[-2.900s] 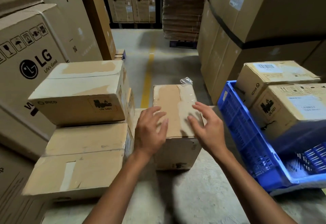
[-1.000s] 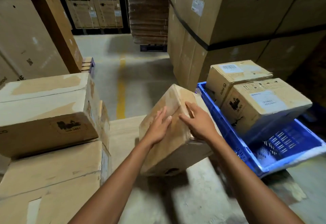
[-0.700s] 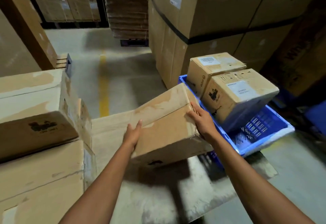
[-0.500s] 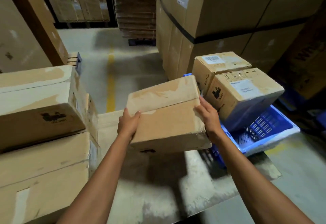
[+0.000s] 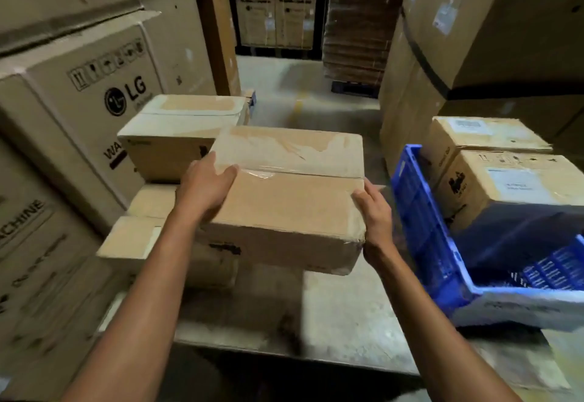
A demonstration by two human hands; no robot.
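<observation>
A taped brown cardboard box (image 5: pixel 287 199) hangs level in the air between my hands, above a flat cardboard sheet (image 5: pixel 316 313) on the floor. My left hand (image 5: pixel 203 186) grips its left end, thumb over the top edge. My right hand (image 5: pixel 374 215) clasps its right end with the fingers wrapped round the corner. To the left, two similar boxes are stacked, the upper box (image 5: pixel 177 136) on the lower box (image 5: pixel 148 237); the carried box overlaps them in view.
A blue plastic crate (image 5: pixel 423 227) at the right holds two labelled boxes (image 5: pixel 512 193). Large LG cartons (image 5: pixel 79 101) wall off the left, tall strapped cartons (image 5: pixel 458 38) the right. An aisle with a yellow floor line (image 5: pixel 298 106) runs ahead.
The box was tipped up off the sheet, turned sideways and lifted. It now hangs level and further left, near the stacked boxes; the view has swung back to the left.
</observation>
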